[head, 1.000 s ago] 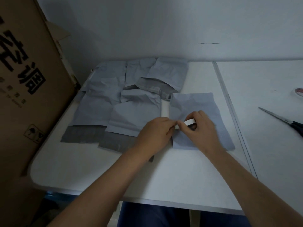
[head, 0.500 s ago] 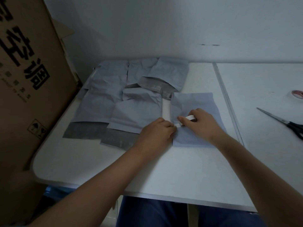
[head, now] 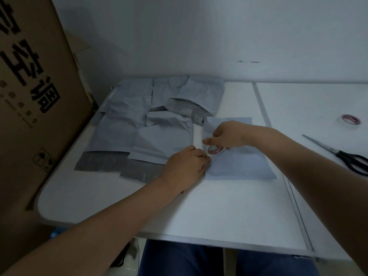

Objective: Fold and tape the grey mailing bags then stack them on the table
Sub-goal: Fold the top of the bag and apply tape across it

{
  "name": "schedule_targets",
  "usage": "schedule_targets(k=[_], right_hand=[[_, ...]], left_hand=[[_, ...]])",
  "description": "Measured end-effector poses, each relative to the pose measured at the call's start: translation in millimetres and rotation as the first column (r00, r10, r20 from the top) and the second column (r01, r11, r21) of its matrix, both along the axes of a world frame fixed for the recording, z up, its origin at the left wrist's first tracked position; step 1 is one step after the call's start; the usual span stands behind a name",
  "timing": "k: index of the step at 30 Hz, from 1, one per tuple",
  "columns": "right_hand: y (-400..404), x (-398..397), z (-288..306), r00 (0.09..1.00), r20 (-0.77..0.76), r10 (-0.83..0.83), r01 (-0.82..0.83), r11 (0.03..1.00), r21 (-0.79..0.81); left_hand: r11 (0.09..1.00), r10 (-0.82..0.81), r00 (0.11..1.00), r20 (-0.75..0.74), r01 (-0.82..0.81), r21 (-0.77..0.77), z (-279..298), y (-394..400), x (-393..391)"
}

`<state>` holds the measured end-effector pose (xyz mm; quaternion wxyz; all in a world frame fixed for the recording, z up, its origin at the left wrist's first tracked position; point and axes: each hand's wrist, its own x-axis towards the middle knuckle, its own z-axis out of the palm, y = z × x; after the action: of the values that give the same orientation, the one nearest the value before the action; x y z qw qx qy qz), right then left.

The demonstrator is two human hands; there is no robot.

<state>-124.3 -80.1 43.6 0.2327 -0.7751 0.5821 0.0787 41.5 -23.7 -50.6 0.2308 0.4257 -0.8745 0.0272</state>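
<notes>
Right hand (head: 229,134) pinches tape roll (head: 215,150) over folded grey bag (head: 239,162) – left hand (head: 187,166), fingers curled, pins bag's edge, likely anchoring tape end.

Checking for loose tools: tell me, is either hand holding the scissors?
No: the scissors lie on the table, away from both hands.

The grey mailing bags (head: 159,124) look like thin plastic film, matt and creased, with darker, faintly shiny flaps. The folded bag (head: 241,164) at the front lies smoother. The table (head: 179,212) has a smooth, matt white top with a metal strip along its seam. The cardboard box (head: 35,92) is dull brown paperboard printed in black. The scissors (head: 338,154) have bright metal blades and black plastic handles. The tape roll (head: 215,150) looks glossy.
</notes>
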Motion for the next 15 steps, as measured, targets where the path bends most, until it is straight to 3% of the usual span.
schedule_targets(k=[7,15], right_hand=[[-4,6,9,0.996,-0.024,0.081,-0.081,0.996,0.033],[-1,-8,-4,0.987,0.149,-0.061,0.043,0.992,0.121]], left_hand=[[0.999,0.003,0.999,0.050,0.000,-0.048,3,1,0],[0.999,0.010,0.991,0.134,-0.004,-0.039,3,0,-1]])
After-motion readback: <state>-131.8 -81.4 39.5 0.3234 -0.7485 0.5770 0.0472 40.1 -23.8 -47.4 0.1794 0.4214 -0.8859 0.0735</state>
